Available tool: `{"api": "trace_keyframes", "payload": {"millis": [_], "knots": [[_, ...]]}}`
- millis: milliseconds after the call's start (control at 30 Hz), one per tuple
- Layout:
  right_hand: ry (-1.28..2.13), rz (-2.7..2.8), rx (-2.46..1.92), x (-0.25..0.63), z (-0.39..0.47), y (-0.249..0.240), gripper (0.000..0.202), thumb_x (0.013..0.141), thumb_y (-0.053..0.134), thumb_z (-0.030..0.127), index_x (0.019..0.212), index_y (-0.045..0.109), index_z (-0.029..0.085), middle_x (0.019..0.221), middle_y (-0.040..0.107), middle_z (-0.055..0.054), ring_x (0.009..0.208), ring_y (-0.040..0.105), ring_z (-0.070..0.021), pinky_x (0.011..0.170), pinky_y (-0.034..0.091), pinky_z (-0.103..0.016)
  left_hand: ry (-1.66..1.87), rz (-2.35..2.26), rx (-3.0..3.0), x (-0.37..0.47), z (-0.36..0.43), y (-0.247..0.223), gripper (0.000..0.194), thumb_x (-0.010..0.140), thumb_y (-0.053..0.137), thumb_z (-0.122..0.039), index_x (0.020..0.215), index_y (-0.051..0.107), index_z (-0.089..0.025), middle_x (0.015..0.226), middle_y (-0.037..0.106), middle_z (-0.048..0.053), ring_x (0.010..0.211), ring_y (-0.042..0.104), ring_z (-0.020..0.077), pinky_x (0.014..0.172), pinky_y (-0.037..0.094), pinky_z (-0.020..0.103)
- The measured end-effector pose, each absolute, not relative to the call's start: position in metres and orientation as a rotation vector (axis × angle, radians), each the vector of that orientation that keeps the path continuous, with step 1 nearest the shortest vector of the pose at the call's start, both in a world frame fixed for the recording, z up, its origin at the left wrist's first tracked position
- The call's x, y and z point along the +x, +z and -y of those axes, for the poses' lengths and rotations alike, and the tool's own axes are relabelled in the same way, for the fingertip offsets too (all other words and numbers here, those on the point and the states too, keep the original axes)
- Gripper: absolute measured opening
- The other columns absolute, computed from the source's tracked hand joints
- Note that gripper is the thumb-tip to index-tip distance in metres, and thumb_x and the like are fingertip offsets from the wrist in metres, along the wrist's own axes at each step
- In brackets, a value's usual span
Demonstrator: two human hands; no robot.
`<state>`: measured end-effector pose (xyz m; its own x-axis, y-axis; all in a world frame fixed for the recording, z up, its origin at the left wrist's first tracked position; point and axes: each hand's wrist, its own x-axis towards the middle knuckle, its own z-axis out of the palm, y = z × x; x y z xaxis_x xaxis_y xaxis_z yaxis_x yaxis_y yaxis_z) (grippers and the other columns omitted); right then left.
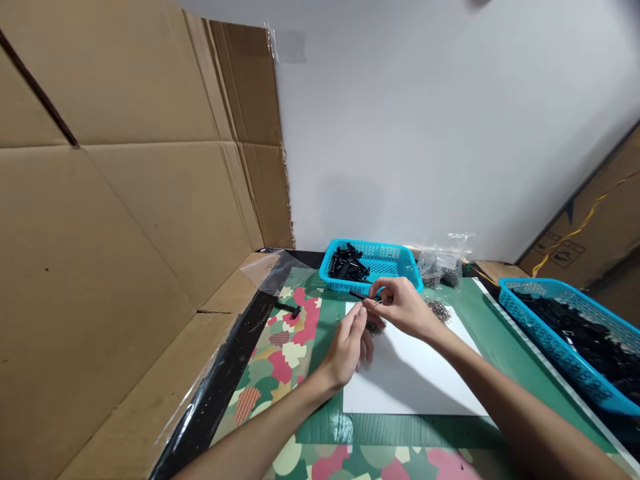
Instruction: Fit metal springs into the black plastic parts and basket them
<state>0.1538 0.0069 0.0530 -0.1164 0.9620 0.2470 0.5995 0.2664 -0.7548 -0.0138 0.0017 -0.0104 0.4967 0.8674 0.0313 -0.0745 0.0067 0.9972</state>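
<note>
My left hand (pixel 348 345) is closed in a pinch, thumb up, at the far left edge of the white sheet (pixel 415 390). A thin black plastic piece (pixel 358 295) sticks out at its fingertips. My right hand (pixel 401 308) meets it from the right, with thumb and forefinger pinched on a small shiny metal piece (pixel 379 303), too small to make out fully. Below the hands, partly hidden, lies a pile of small metal parts (pixel 375 327). A second pile of metal parts (pixel 439 309) sits beyond my right wrist.
A blue basket (pixel 395 252) with black plastic parts (pixel 349 264) stands at the back. Plastic bags (pixel 440 268) of small parts lie beside it. Another blue basket (pixel 530 285) of black parts is at right. A black piece (pixel 287 307) lies at left, near cardboard walls (pixel 150 220).
</note>
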Motion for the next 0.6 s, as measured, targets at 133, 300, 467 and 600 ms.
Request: {"api": "trace_keyframes", "payload": {"millis": [133,300,467,600], "knots": [[1.064,1.602,-1.157,0.156,0.009,0.033,0.029,0.088,0.071,0.044,0.090,0.074,0.014,0.060,0.057,0.002,0.056,0.044,-0.0117,0.054,0.032,-0.026,0.827,-0.784,1.312,-0.009,0.003,-0.013,0.063,0.098,0.044,-0.077,0.118,0.053,-0.018,0.050,0.054,-0.006,0.034,0.039,0.0093,0.033,0.024,0.017],[1.154,1.430,-1.144,0.185,0.019,0.007,0.033,0.087,0.073,0.050,0.088,0.072,0.017,0.057,0.045,0.006,0.055,0.031,-0.0103,0.054,0.022,-0.026,0.964,-0.724,1.244,-0.008,-0.004,-0.008,0.053,0.094,0.060,-0.071,0.099,0.052,-0.019,0.070,0.059,-0.004,0.039,0.041,0.0040,0.035,0.023,0.015],[0.802,1.623,-1.546,0.200,0.024,-0.023,0.027,0.086,0.070,0.041,0.075,0.074,0.017,0.052,0.039,0.006,0.051,0.034,-0.0114,0.052,0.019,-0.027,1.033,-0.757,1.215,-0.009,-0.013,-0.004,0.047,0.096,0.060,-0.066,0.111,0.046,-0.023,0.060,0.062,-0.008,0.032,0.028,0.0036,0.034,0.017,0.014],[0.546,1.713,-1.788,0.187,0.028,-0.022,0.018,0.086,0.070,0.037,0.087,0.080,0.022,0.059,0.058,0.002,0.056,0.047,-0.0146,0.055,0.024,-0.027,0.993,-0.787,1.172,-0.008,-0.013,-0.003,0.046,0.096,0.060,-0.066,0.096,0.047,-0.022,0.061,0.061,-0.007,0.035,0.032,0.0030,0.035,0.020,0.013]]}}
